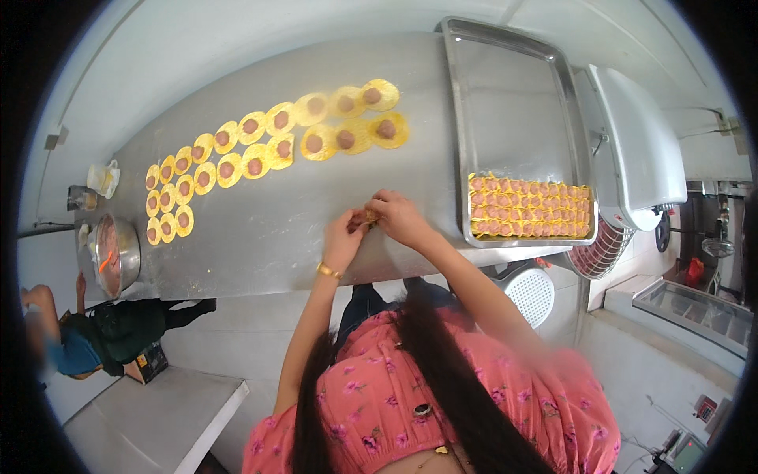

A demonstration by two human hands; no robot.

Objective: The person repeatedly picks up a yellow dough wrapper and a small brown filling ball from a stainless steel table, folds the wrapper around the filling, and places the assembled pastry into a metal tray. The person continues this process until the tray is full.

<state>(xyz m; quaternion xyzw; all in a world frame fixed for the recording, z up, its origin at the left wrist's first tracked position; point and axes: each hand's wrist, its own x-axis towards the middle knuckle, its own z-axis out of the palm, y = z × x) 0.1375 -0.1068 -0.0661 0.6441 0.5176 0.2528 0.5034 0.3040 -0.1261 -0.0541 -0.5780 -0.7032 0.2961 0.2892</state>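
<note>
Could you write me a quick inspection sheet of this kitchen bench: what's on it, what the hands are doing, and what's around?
Surface: long steel table, dusted with flour.
Job's things: small yellow dumpling pinched between both hands; two rows of round yellow wrappers with meat filling; steel tray with folded dumplings packed at its near end.
Clutter: metal bowl of pink filling at the left end.
Grip: left hand and right hand both closed on the dumpling.
Cables: nothing seen.
Surroundings: another person at lower left; white plastic stool under the table; fan at right.
</note>
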